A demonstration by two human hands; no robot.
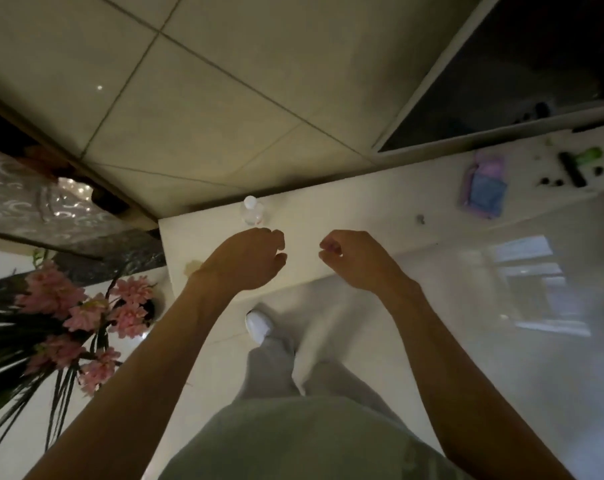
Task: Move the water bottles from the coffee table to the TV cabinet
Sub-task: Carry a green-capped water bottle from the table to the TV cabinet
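Left fingers [277, 238]: loosely curled, nothing in them. They sit just near-side of the clear plastic water bottle with white cap [254, 213], close to it, though whether they touch it is unclear. Left hand [245, 261] is over the left end of the white TV cabinet [363, 209], palm down.

Right fingers [329, 246]: curled in toward the palm, also holding nothing. Right hand [356, 261] is level with the left one, a gap between them, over the cabinet's near edge.

The bottle stands upright on the cabinet top, at its far-left corner.

Further right on the same top: a flat purple-and-blue packet [484, 187]. Past that are a black cylinder [572, 169], a blurred green object [591, 154] beside it, and some small dark bits.

Far right: dark glossy screen in a pale frame [518, 74] against the tiled wall [189, 98].

Left: pink artificial flowers with dark leaves [86, 313].

Near, below the arms: grey trousers [276, 375] and one white shoe [258, 323] on the glossy pale floor [501, 341].
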